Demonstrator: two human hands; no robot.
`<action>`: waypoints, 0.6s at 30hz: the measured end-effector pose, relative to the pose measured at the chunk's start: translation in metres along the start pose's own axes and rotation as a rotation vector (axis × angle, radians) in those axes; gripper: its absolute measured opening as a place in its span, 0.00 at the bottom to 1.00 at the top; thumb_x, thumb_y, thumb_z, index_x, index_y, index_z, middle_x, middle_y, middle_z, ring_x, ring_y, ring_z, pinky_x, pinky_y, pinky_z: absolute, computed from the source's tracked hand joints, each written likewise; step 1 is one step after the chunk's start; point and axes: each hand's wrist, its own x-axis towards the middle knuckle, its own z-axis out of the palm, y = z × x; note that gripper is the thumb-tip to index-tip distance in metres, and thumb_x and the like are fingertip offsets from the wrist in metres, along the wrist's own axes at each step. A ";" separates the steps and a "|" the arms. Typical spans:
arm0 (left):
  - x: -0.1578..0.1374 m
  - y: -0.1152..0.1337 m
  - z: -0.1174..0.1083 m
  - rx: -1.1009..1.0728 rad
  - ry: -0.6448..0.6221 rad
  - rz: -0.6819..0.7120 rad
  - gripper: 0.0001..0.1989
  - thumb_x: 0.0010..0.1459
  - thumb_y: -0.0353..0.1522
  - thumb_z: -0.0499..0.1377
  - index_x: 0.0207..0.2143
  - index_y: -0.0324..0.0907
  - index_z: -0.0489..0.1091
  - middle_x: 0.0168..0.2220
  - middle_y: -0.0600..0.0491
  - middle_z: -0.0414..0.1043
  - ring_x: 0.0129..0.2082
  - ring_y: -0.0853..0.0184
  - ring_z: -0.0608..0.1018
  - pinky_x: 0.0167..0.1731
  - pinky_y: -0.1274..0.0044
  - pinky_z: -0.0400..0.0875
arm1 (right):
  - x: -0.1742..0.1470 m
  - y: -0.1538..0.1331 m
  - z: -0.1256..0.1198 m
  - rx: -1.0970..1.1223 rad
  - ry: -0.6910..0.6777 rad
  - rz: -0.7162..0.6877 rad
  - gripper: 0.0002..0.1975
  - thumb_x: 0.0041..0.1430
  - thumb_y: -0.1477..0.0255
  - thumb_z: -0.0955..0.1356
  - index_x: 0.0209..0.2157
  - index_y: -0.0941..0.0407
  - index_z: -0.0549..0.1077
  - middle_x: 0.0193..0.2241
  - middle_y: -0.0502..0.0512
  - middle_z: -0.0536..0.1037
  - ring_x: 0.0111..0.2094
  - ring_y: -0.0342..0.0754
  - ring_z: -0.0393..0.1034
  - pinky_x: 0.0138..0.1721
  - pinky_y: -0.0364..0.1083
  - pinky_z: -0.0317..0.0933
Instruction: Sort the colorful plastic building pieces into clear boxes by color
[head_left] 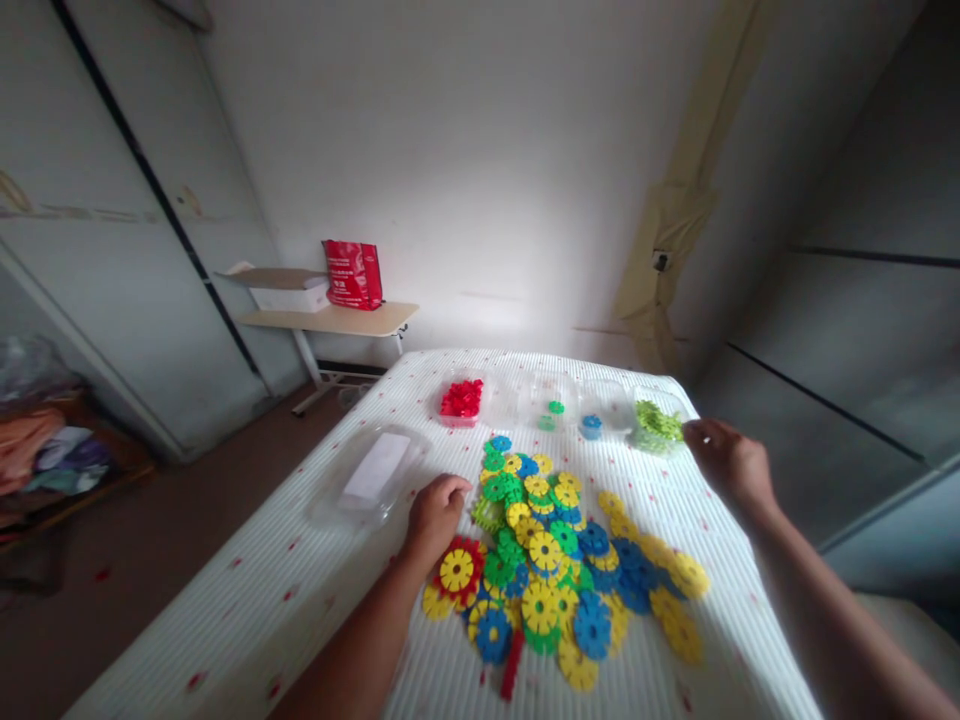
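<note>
A heap of yellow, blue and green notched plastic discs (545, 550) lies spread on the table. At its left edge is my left hand (436, 520), fingers curled together; their inner side is hidden. Just below that hand, a yellow disc (457, 569) sits on a red toothed piece. My right hand (731, 460) is at the right side of a clear tub of light green pieces (657, 424). Its fingertips are drawn together by the tub's rim, and whatever is between them cannot be made out. A red strip (512, 665) lies at the heap's near edge.
Along the back stand a clear tub of red pieces (462, 401) and clear containers with a few green discs (556, 407) and blue discs (592, 424). A clear lid with white paper (377, 467) lies left. A side table (375, 318) holds a red bag (352, 274).
</note>
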 end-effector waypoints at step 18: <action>0.003 -0.009 0.002 -0.090 0.001 -0.025 0.11 0.50 0.26 0.50 0.31 0.40 0.72 0.29 0.54 0.74 0.31 0.70 0.74 0.35 0.79 0.67 | -0.107 0.005 0.038 0.029 -0.273 -0.083 0.14 0.56 0.65 0.58 0.30 0.53 0.72 0.32 0.52 0.74 0.29 0.44 0.68 0.26 0.40 0.54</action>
